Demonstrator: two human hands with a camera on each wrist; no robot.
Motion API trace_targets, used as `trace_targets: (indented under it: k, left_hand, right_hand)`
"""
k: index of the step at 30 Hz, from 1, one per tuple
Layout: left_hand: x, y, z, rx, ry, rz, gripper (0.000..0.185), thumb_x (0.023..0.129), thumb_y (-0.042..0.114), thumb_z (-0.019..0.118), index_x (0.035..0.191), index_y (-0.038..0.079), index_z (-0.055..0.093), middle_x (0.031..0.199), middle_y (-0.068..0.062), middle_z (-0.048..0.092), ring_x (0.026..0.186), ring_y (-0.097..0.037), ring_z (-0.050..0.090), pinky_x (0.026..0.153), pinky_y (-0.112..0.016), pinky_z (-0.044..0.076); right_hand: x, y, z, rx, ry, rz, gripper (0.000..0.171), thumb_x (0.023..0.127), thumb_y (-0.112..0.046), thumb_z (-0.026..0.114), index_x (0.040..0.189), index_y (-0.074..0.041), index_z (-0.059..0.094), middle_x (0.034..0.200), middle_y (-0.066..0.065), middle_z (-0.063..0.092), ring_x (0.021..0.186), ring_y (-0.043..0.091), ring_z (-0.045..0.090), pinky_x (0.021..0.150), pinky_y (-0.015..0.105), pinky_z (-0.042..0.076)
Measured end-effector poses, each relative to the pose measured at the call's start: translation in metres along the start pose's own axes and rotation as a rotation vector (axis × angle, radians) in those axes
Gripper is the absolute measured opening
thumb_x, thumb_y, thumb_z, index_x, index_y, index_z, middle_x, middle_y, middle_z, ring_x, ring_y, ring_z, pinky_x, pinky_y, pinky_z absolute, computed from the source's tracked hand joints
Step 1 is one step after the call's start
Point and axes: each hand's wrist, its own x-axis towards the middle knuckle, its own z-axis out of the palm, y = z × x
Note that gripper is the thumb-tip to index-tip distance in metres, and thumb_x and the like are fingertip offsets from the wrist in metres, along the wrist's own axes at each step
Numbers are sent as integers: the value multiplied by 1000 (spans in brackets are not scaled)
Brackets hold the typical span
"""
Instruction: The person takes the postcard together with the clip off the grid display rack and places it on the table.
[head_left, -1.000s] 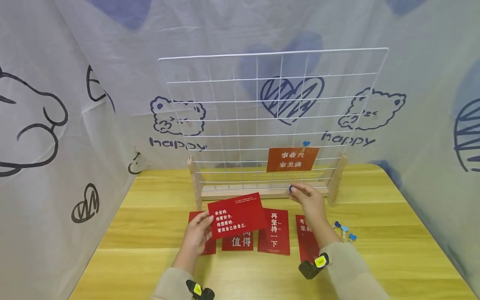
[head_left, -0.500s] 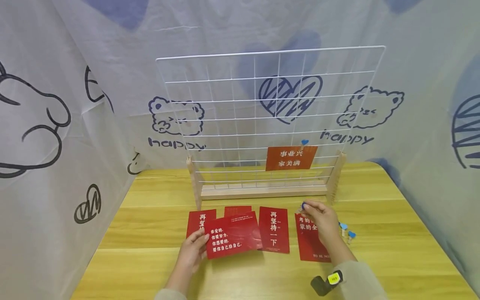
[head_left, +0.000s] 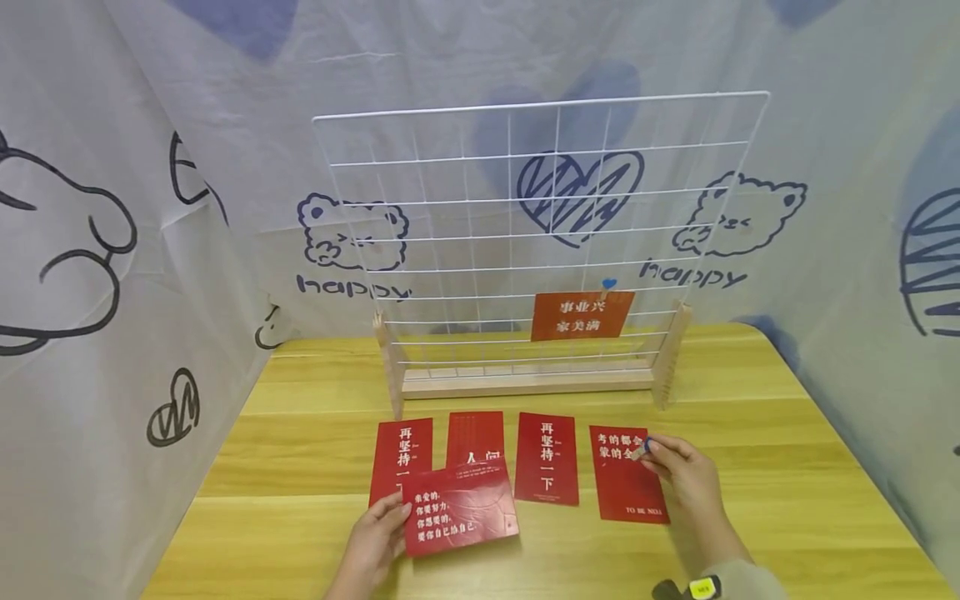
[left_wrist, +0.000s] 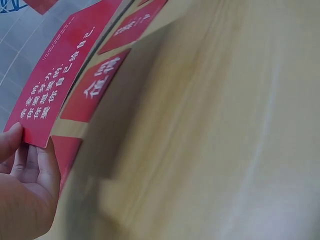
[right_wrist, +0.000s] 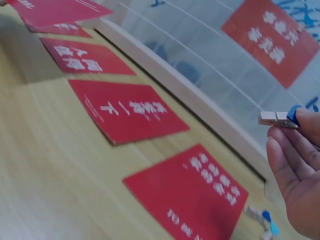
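Note:
My left hand (head_left: 377,533) grips a red card (head_left: 461,515) with white writing by its left end, thumb on the printed face. The card is held tilted over the table and overlaps two red cards lying there. My right hand (head_left: 692,479) pinches a small wooden clothespin (right_wrist: 278,119) with a blue top between thumb and fingers. In the head view that hand is over the right edge of a red card (head_left: 630,492) on the table. Several red cards lie in a row, among them an upright-facing one (head_left: 547,458) in the middle.
Behind the cards stands a white wire grid (head_left: 511,200) on a wooden base (head_left: 525,385). An orange-red card (head_left: 582,317) hangs low on it from a blue-heart clothespin (head_left: 609,284). More clothespins (right_wrist: 259,215) lie on the table near my right hand. Printed cloth surrounds the table.
My left hand has brought the red card down and toward me, uncovering more of the cards behind. My right hand, still pinching the clothespin, has moved from near the grid base down and right.

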Motion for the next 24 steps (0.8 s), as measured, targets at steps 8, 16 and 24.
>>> trace_targets:
  k: [8,16,24]
  left_hand:
    - [-9,-14,-8,-9,-64,-39,54,85,14,53,124,-13,28,90,-2,58,80,-15,57,71,-32,47]
    - [-18,-19,-16,-9,-124,-53,51,85,14,52,122,-14,31,97,-8,58,83,-20,58,73,-36,47]
    - [-21,-22,-22,35,-174,-79,51,86,15,53,121,-14,31,88,-4,60,79,-17,58,70,-33,48]
  right_hand:
    - [-31,-14,-11,86,70,117,18,77,-14,65,93,-8,66,84,0,62,72,11,60,72,23,47]
    - [-51,-32,-23,-12,80,119,7,77,-11,64,80,-17,67,74,-3,62,68,8,60,67,22,48]
    - [-60,-44,-42,-95,137,291,12,80,-10,61,76,-21,64,74,-4,61,70,7,59,73,22,47]
